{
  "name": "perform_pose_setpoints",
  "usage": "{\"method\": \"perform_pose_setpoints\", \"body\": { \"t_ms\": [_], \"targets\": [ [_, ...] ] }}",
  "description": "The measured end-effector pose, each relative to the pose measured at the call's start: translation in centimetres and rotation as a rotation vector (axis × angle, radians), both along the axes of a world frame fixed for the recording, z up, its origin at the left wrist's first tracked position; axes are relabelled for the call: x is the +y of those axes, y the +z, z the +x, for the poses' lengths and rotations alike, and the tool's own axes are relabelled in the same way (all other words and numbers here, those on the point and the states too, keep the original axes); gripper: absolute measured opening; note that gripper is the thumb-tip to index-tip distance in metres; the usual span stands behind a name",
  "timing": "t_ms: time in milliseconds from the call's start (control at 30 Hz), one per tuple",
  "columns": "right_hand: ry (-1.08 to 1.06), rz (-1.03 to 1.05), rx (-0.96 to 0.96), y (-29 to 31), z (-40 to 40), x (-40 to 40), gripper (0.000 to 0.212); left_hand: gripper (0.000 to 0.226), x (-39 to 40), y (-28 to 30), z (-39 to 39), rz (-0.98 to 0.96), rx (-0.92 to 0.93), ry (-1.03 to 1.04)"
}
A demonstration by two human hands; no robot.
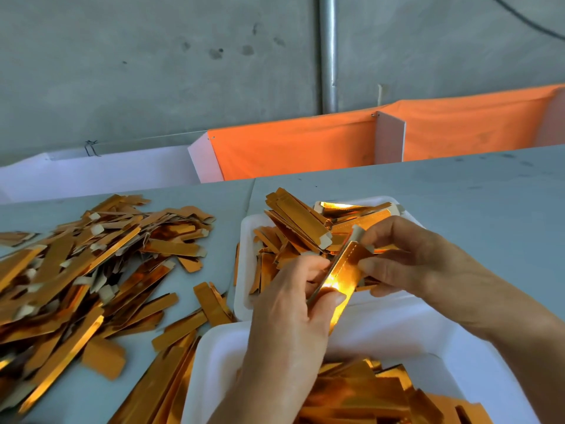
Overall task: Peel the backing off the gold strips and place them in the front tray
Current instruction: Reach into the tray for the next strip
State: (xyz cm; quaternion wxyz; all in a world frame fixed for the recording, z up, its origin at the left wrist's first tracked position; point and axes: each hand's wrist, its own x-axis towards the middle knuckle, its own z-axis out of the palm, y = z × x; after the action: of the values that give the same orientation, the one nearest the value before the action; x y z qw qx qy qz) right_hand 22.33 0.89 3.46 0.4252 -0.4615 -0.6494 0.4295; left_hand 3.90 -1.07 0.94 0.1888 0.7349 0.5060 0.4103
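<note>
Both forearms are bare to the frame's edge (the left hand and right hand ungloved).

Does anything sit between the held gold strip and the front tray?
Nothing visible does. Both hands, left and right, hold the shiny gold foil strip directly above the near white foam tray, whose near-side opening is unobstructed.

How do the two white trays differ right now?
The far tray sits beyond the hands; the near tray sits below them, cut off by the frame. The far tray's strips are piled crisscross, with pale tabs showing; the near tray's strips lie flatter. Both are white and hold gold strips.
</note>
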Motion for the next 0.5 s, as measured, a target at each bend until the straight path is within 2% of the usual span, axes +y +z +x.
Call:
{"method": "perform_pose_setpoints", "body": {
  "t_ms": [167,267,500],
  "targets": [
    [-0.052,0.011,-0.054,0.1,-0.1,0.2,0.017,0.031,0.0,-0.3,0.3,0.033,0.001,-0.020],
    [-0.001,-0.020,-0.033,0.3,0.6,0.0,0.022,0.029,0.1,-0.4,0.1,0.014,-0.002,0.009],
    [0.126,-0.065,-0.104,0.2,0.0,-0.1,0.008,0.028,-0.3,-0.5,0.8,0.108,0.108,-0.047]
  ]
}}
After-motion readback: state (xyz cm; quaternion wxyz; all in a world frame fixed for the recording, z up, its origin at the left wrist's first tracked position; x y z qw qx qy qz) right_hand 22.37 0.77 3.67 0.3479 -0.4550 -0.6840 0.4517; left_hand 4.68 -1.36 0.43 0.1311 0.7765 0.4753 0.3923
